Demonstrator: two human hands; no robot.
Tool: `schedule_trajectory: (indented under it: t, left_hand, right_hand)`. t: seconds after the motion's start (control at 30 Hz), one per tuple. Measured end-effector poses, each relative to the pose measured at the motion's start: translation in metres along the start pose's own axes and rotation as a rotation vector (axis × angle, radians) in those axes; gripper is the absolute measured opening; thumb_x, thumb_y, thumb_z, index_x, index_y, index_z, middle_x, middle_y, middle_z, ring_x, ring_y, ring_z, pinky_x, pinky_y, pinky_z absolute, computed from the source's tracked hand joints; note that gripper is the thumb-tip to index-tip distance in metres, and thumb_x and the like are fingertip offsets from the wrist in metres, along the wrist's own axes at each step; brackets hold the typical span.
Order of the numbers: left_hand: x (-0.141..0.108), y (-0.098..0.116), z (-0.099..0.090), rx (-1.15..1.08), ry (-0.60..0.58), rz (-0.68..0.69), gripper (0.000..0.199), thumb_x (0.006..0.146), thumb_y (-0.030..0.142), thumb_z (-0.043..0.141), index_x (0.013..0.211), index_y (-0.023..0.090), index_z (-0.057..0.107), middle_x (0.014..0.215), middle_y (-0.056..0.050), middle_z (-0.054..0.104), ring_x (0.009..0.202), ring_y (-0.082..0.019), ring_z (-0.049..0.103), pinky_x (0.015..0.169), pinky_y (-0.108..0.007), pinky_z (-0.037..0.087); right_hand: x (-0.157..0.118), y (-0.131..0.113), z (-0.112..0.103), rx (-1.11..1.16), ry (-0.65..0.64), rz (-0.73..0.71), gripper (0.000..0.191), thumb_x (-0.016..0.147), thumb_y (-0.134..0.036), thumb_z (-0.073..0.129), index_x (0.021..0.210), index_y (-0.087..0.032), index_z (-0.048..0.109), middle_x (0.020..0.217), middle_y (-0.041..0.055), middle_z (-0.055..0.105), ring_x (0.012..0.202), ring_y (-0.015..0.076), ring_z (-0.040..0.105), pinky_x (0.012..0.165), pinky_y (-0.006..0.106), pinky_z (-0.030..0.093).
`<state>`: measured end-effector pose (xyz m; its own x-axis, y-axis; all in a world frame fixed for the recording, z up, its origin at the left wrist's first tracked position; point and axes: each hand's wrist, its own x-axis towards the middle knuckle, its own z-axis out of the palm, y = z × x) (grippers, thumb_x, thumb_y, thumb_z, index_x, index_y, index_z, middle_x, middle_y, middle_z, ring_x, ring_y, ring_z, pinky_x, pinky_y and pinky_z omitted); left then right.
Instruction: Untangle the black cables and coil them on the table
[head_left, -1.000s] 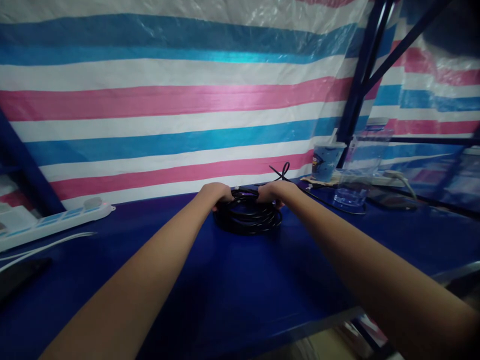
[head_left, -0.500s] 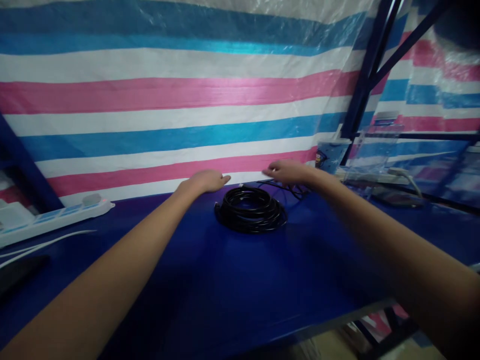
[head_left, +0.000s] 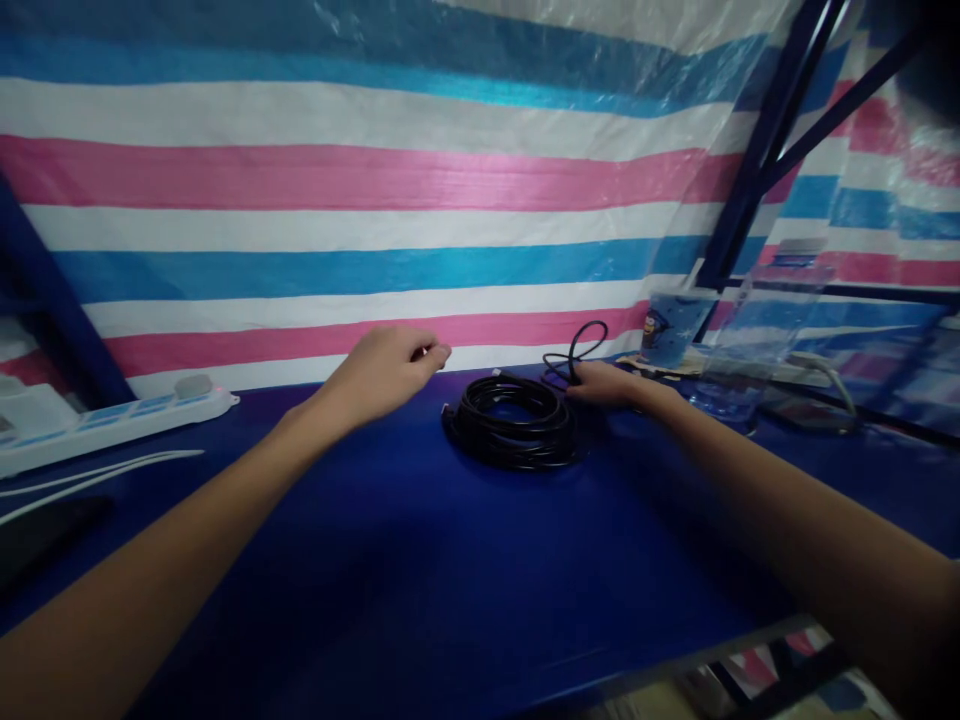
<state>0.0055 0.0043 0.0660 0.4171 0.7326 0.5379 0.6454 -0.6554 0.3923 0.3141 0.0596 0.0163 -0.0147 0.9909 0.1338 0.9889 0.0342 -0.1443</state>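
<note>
The black cable (head_left: 517,450) already lies wound in a flat ring of many turns, set down on the blue bench (head_left: 450,580) about midway along it and close to the far edge, with pale tips showing at its left and back. That coil looks finished as it rests, and neither hand is on it. Just beyond its right side, a thin black cord (head_left: 573,358) stands up in a loose loop, not wound in the same neat way; whether it joins the coil cannot be told. The right hand (head_left: 604,383) appears to be gripping the base of this loop between its fingers. The left hand (head_left: 390,368) hangs above the bench to the left of the coil, half-open with loosely curled fingers and holding nothing visible. Near the far right corner, a paper cup (head_left: 673,328) and a clear container (head_left: 765,310) stand beyond the right hand and forearm, leaving that side crowded. Toward the left edge, well apart from the coil, lie a white power strip (head_left: 120,425), white cords (head_left: 127,466) and a dark flat thing (head_left: 52,530). A striped sheet (head_left: 375,180) hangs behind the far edge.
</note>
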Motion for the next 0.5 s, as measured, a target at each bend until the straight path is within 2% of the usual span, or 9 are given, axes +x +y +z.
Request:
schedule_trajectory:
  t: [0.07, 0.17, 0.23, 0.3, 0.37, 0.4, 0.43, 0.47, 0.5]
  left_hand:
    - [-0.001, 0.002, -0.004, -0.03, -0.022, 0.02, 0.027, 0.083, 0.03, 0.049, 0.061, 0.017, 0.058, 0.054, -0.002, 0.053, 0.049, -0.012, 0.043, 0.048, -0.024, 0.022]
    - [0.004, 0.009, -0.013, -0.11, -0.07, 0.027, 0.027, 0.083, 0.032, 0.049, 0.063, 0.016, 0.057, 0.057, -0.003, 0.055, 0.05, -0.012, 0.047, 0.049, -0.024, 0.028]
    - [0.011, 0.021, -0.018, -0.305, -0.092, -0.017, 0.028, 0.084, 0.041, 0.049, 0.074, 0.016, 0.059, 0.061, -0.005, 0.059, 0.054, -0.014, 0.052, 0.051, -0.024, 0.034]
    - [0.016, 0.038, -0.021, -0.607, -0.102, -0.054, 0.038, 0.082, 0.051, 0.05, 0.091, 0.015, 0.058, 0.07, -0.007, 0.062, 0.063, -0.017, 0.058, 0.056, -0.026, 0.041]
    - [0.019, 0.058, -0.02, -0.903, -0.131, -0.014, 0.044, 0.08, 0.056, 0.052, 0.097, 0.016, 0.056, 0.08, -0.007, 0.063, 0.072, -0.017, 0.059, 0.064, -0.027, 0.045]
    - [0.018, 0.068, -0.019, -1.014, -0.14, 0.02, 0.042, 0.079, 0.054, 0.054, 0.094, 0.015, 0.057, 0.08, -0.006, 0.063, 0.073, -0.016, 0.058, 0.067, -0.027, 0.045]
    - [0.017, 0.077, -0.018, -1.088, -0.133, 0.033, 0.035, 0.078, 0.049, 0.059, 0.087, 0.014, 0.057, 0.077, -0.004, 0.061, 0.071, -0.014, 0.057, 0.066, -0.025, 0.044]
    - [0.015, 0.084, -0.018, -1.125, -0.11, 0.014, 0.028, 0.077, 0.04, 0.062, 0.078, 0.013, 0.056, 0.072, -0.003, 0.058, 0.067, -0.012, 0.055, 0.064, -0.024, 0.043]
    - [0.012, 0.09, -0.02, -1.134, -0.065, -0.032, 0.022, 0.076, 0.031, 0.064, 0.071, 0.013, 0.053, 0.066, -0.001, 0.055, 0.063, -0.01, 0.053, 0.061, -0.023, 0.042]
  right_hand:
    - [-0.008, -0.002, -0.01, 0.001, 0.121, 0.022, 0.02, 0.083, -0.026, 0.05, 0.076, -0.01, 0.062, 0.076, 0.0148, 0.064, 0.063, 0.0183, 0.057, 0.057, 0.027, 0.035]
    - [-0.029, -0.014, -0.043, -0.005, 0.422, 0.087, 0.039, 0.093, -0.028, 0.025, 0.098, -0.005, 0.057, 0.088, 0.0236, 0.061, 0.076, 0.0225, 0.058, 0.063, 0.031, 0.033]
    - [-0.047, -0.034, -0.069, -0.007, 0.612, 0.07, 0.046, 0.095, -0.029, 0.015, 0.109, -0.003, 0.05, 0.096, 0.0258, 0.057, 0.088, 0.025, 0.057, 0.068, 0.033, 0.032]
    - [-0.067, -0.063, -0.088, -0.011, 0.717, -0.011, 0.042, 0.096, -0.031, 0.017, 0.111, -0.006, 0.048, 0.098, 0.0222, 0.057, 0.089, 0.0246, 0.055, 0.069, 0.033, 0.033]
    - [-0.085, -0.097, -0.097, -0.003, 0.678, -0.152, 0.032, 0.094, -0.032, 0.029, 0.103, -0.012, 0.053, 0.089, 0.0144, 0.061, 0.076, 0.0206, 0.056, 0.066, 0.031, 0.035]
    - [-0.094, -0.115, -0.098, 0.003, 0.606, -0.261, 0.027, 0.093, -0.031, 0.034, 0.099, -0.015, 0.054, 0.086, 0.0109, 0.062, 0.072, 0.0187, 0.056, 0.064, 0.029, 0.037]
    - [-0.102, -0.132, -0.097, 0.034, 0.53, -0.419, 0.025, 0.092, -0.027, 0.035, 0.1, -0.015, 0.055, 0.09, 0.011, 0.062, 0.074, 0.0189, 0.057, 0.066, 0.029, 0.039]
    - [-0.111, -0.147, -0.095, 0.039, 0.494, -0.518, 0.024, 0.092, -0.023, 0.034, 0.099, -0.014, 0.055, 0.094, 0.0119, 0.062, 0.077, 0.0196, 0.057, 0.068, 0.03, 0.04]
    - [-0.12, -0.161, -0.093, 0.007, 0.478, -0.557, 0.025, 0.09, -0.019, 0.034, 0.101, -0.013, 0.055, 0.097, 0.0135, 0.061, 0.078, 0.0207, 0.058, 0.068, 0.031, 0.042]
